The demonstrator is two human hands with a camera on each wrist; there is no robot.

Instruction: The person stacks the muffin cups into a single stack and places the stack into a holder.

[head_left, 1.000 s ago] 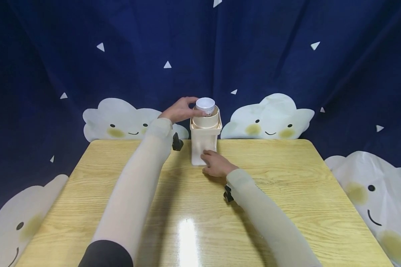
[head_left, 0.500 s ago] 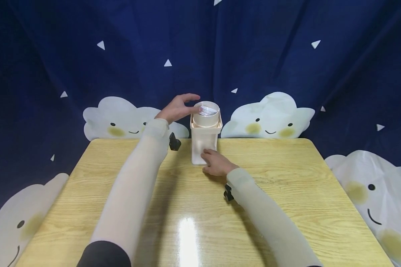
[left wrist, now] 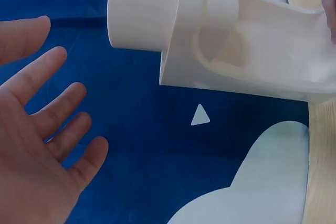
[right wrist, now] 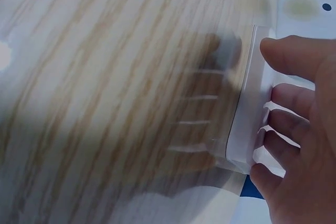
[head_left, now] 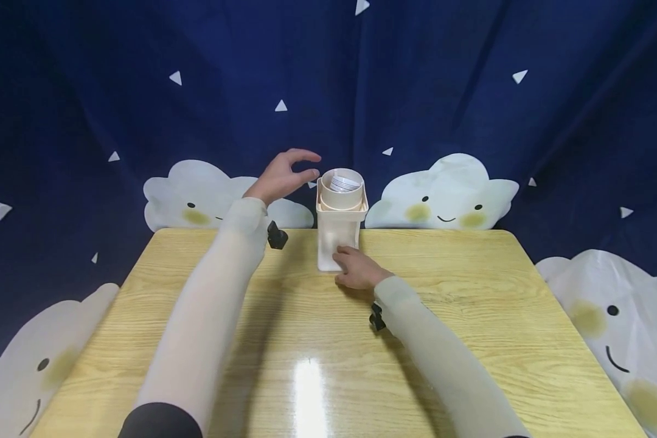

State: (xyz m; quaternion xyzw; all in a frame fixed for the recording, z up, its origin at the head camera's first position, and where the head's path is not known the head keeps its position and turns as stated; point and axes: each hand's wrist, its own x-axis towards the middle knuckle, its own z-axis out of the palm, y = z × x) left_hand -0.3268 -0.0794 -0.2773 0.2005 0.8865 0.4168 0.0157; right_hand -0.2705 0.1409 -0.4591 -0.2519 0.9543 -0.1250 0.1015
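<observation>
A cream plastic cup dispenser point(head_left: 337, 237) stands upright at the back of the table. White ridged cups point(head_left: 344, 184) show inside the round tube point(head_left: 342, 200) at its top; how many is hidden. My left hand point(head_left: 282, 177) hovers to the left of the tube and apart from it, fingers spread. In the left wrist view its fingers hold nothing, and the tube shows beyond the fingertips. My right hand point(head_left: 357, 269) holds the dispenser's base at the front. The right wrist view shows the thumb at one end of the base point(right wrist: 247, 108) and the fingers bent against it.
The dispenser stands near the back edge of the wooden table point(head_left: 449, 304). Close behind hangs a dark blue curtain point(head_left: 416, 79) with white triangles and cloud shapes point(head_left: 443, 194). A light reflection lies on the front of the tabletop.
My left hand has let go of the white cups and drawn back to the left. The cups have dropped from above the rim down into the tube. My right hand stays at the base.
</observation>
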